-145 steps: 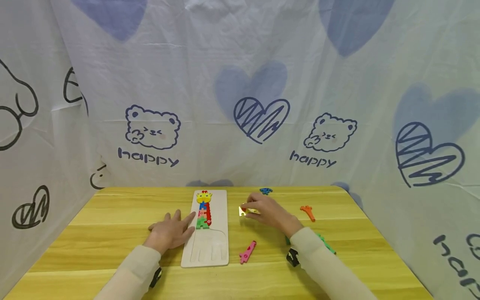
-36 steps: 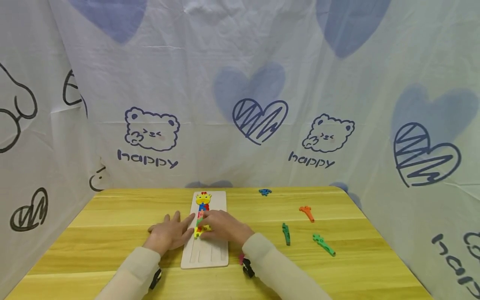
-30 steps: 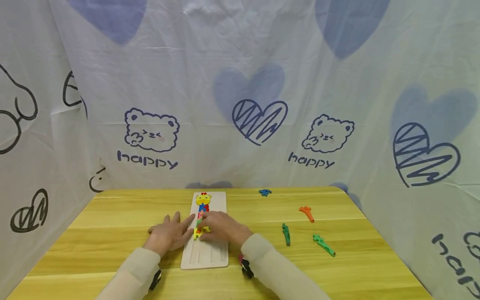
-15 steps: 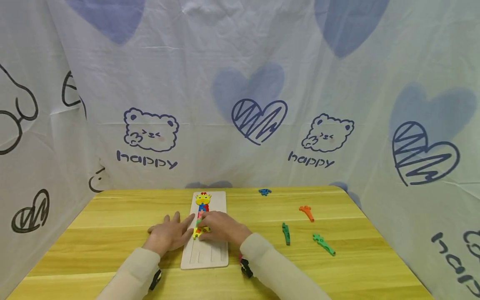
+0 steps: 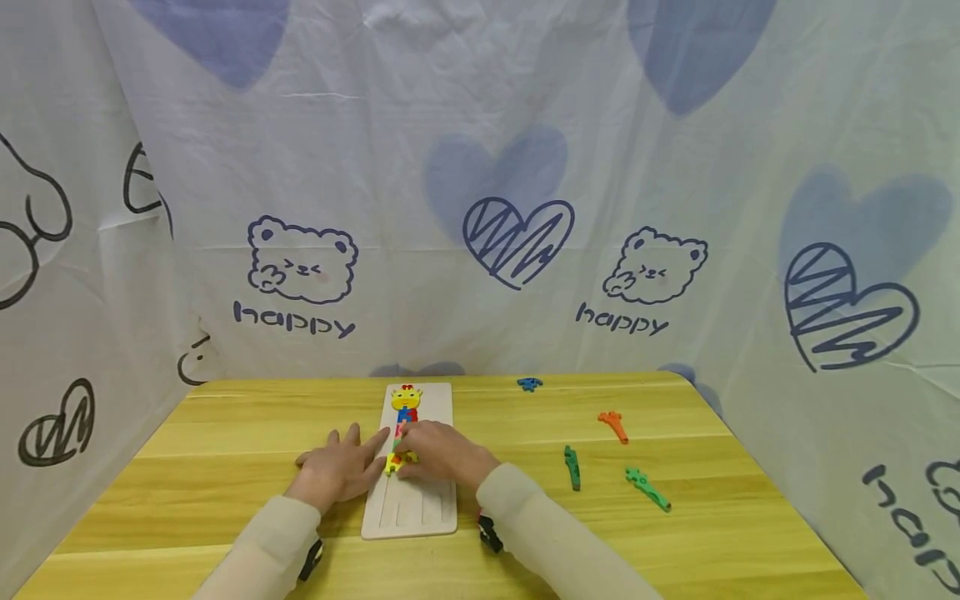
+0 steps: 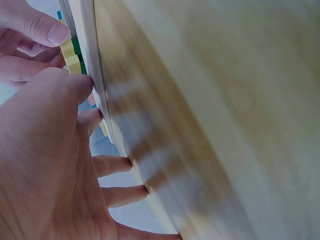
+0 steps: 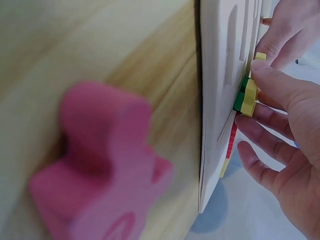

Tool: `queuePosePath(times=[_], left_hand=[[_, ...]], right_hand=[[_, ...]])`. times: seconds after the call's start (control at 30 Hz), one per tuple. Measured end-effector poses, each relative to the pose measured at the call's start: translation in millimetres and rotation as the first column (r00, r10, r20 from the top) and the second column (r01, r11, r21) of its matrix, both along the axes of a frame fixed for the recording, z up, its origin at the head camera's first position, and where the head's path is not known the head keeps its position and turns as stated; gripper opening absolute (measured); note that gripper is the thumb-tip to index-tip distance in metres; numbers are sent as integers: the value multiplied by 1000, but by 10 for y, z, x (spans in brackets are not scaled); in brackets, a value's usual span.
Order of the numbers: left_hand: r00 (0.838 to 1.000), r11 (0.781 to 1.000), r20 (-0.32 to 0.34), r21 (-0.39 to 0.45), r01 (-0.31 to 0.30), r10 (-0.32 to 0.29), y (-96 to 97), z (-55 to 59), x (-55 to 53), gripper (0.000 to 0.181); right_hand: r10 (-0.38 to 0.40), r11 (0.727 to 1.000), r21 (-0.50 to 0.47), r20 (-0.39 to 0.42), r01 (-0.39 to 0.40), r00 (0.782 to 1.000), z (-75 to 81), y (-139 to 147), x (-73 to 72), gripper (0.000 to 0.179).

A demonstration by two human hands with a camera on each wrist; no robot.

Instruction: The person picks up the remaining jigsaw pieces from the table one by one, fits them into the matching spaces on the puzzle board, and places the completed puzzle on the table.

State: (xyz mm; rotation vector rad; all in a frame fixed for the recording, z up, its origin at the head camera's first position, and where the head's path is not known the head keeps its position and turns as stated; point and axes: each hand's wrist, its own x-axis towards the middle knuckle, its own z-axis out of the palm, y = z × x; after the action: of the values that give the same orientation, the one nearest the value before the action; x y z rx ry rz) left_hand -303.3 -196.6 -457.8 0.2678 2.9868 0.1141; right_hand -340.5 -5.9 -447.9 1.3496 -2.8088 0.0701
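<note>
A pale wooden puzzle board (image 5: 408,512) lies on the table with a giraffe part-filled in: a yellow head (image 5: 407,398) and coloured neck pieces below it. My right hand (image 5: 446,452) pinches a yellow puzzle piece (image 5: 392,465) with red patches between thumb and fingers, low on the neck. In the right wrist view that yellow piece (image 7: 250,97) stands raised above the board, overlapping a green piece (image 7: 240,101). My left hand (image 5: 337,472) rests at the board's left edge, fingers spread, thumb and index finger touching the side. My right fingers partly hide the neck.
Right of the board lie loose pieces: blue (image 5: 529,384), orange (image 5: 613,427), dark green (image 5: 572,468) and light green (image 5: 648,489). A pink piece (image 7: 110,165) lies near the right wrist, mostly hidden in the head view. A printed cloth (image 5: 420,183) hangs behind the table.
My right hand has carried the yellow piece from right of the board to the lower neck. Over the last second it has edged slightly farther up the board. The left hand keeps its place.
</note>
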Motion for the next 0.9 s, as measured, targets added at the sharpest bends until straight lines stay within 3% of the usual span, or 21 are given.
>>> queuePosePath(times=[0.23,0.47,0.9], left_hand=[[1000,1000,5,5,-7,7,13,15,5,58],[1000,1000,7,5,-10,10,15,10,-4,58],[1000,1000,8,1,-3,3,1,-2,-11,59]], right_hand=[[27,1000,5,16,-27,999,2,5,-10,34],[9,1000,18,54,-10,998,42,-12,15,34],[-24,999,24,46,22,999,7,-21,-4,28]])
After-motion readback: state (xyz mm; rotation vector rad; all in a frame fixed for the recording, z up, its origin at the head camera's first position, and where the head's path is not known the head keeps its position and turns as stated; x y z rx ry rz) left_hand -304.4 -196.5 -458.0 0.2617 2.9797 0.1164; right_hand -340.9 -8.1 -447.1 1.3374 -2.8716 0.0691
